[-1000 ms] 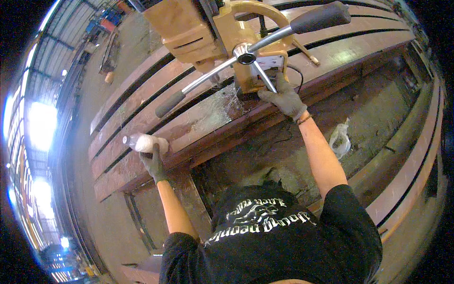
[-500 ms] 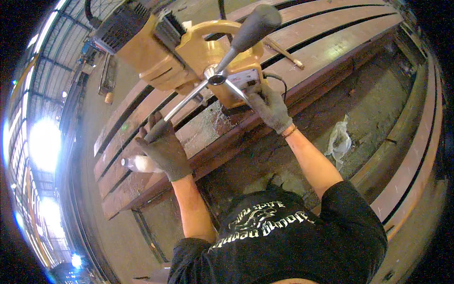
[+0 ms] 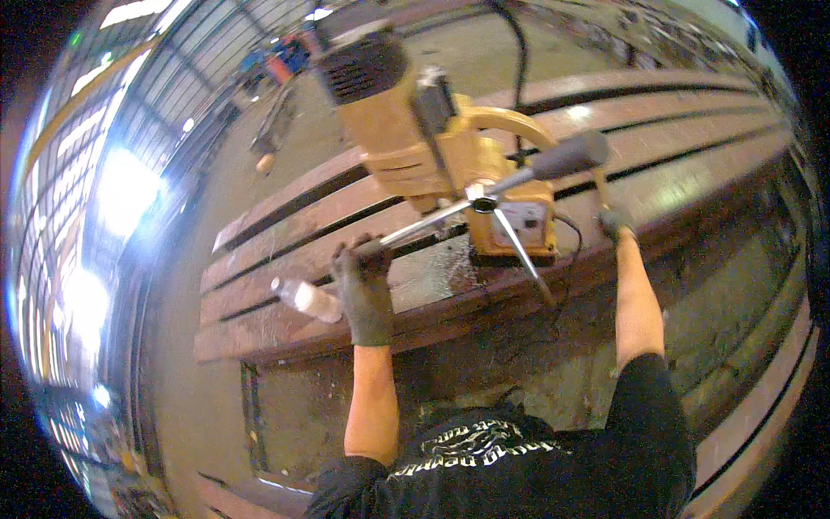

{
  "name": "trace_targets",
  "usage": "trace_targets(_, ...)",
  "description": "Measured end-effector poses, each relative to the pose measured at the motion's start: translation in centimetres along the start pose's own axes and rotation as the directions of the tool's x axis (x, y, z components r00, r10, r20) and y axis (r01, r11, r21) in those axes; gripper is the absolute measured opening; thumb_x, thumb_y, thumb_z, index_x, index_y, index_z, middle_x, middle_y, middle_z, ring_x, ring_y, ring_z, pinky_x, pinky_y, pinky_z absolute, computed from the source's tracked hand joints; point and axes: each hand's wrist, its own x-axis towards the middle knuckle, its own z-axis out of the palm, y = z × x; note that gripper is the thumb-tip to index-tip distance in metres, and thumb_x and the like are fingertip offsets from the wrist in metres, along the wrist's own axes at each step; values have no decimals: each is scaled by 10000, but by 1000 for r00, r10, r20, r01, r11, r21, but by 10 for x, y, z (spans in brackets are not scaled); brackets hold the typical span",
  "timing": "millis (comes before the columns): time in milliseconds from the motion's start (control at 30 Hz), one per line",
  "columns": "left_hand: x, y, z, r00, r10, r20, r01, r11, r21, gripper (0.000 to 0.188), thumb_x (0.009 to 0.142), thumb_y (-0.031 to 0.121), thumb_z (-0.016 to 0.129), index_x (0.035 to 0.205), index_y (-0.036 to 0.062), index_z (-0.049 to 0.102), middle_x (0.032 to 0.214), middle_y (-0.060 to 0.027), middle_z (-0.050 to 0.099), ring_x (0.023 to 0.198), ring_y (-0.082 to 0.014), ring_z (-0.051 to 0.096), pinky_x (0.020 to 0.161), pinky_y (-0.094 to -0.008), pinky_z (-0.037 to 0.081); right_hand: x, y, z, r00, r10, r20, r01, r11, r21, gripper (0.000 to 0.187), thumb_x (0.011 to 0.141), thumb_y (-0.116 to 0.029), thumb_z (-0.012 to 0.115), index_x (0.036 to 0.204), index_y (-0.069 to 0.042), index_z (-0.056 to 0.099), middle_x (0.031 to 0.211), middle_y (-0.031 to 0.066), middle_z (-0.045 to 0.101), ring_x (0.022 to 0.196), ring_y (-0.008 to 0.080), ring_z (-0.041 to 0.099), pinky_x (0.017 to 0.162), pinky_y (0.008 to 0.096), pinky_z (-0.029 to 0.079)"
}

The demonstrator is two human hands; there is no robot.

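Observation:
A yellow magnetic drill (image 3: 406,147) stands on slotted reddish-brown steel. Its feed handle has several metal spokes (image 3: 519,246), two of them showing dark grips. My left hand (image 3: 365,290), in a grey work glove, is closed round the grip of the left spoke. Close by that hand is a clear plastic bottle (image 3: 309,300) with whitish contents. To the right of the drill, my gloved right hand (image 3: 616,223) has its fingers on the near end of a thin wooden stick (image 3: 600,186); the fingers are small and partly blurred.
Metal shavings (image 3: 454,272) lie at the drill's base. A black cable (image 3: 519,69) rises behind the drill, and another loops from its control panel (image 3: 527,227). The slotted steel (image 3: 674,186) extends right, its front edge before me. More steel (image 3: 761,415) lies at lower right.
My right hand has left the drill's control panel and moved right to the wooden stick. My left hand stays at the spoke's grip, its fingers now closed round it. The view has shifted.

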Motion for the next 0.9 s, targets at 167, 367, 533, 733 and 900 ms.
trace_targets(167,-17,15,-40,992,24,-122,-25,1000,-11,374,1085,265,531,1378,131,342,1323,-197,601,1143,-317,637,967,-459,568,-218,-134,6,980,-176,97,2,489,872,202,1026,-265,657,1122,-89,686,947,-7,662,841,110,610,771,293,534)
trace_targets(367,-20,1,-15,988,-32,-150,29,999,-23,438,1052,328,610,1366,96,412,1275,-124,657,1052,-239,653,903,-408,569,-308,-155,14,761,-631,150,437,670,600,371,921,-192,738,1275,-87,706,1376,120,572,1218,251,572,1053,370,452)
trace_targets(533,-23,-2,-33,982,-137,-129,149,984,92,363,1080,347,546,1334,104,457,1288,-107,655,1080,-214,660,921,-390,563,-330,-205,-2,741,-451,497,391,892,226,430,864,-234,800,1235,-36,713,1391,160,526,1254,284,552,1076,368,444)
trace_targets(733,-74,-63,-71,988,-141,66,82,832,549,518,1083,355,510,1491,61,386,1336,-150,635,1235,-307,610,1057,-437,499,-332,-197,4,754,-539,374,435,838,330,396,900,-265,767,1195,-5,720,1235,90,594,1167,219,552,1022,366,458)
trace_targets(900,-148,-84,23,846,-131,517,-319,652,688,498,1049,336,550,1454,56,478,1283,-235,627,1174,-395,606,996,-516,469,-344,-205,27,786,-503,360,393,855,337,359,922,-238,742,1208,-23,720,1152,66,653,1132,201,565,1012,366,458)
